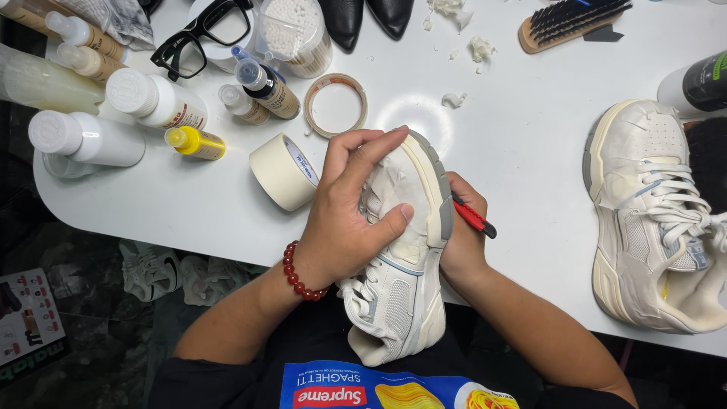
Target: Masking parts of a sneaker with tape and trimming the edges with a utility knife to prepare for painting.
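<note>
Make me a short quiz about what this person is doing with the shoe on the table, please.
1. True or false: the left hand rests on the toe of the white shoe.
2. What does the right hand hold against the shoe's side? A) a brush B) a red cutter C) a yellow bottle
3. Fill in: just left of the held shoe lies a cream roll of ____.

Key
1. True; the toe under it is covered in pale tape.
2. B, the red cutter; the brush and the yellow bottle lie untouched on the table.
3. Tape; the tape roll lies by the left hand. A second shoe lies at the right.
</note>
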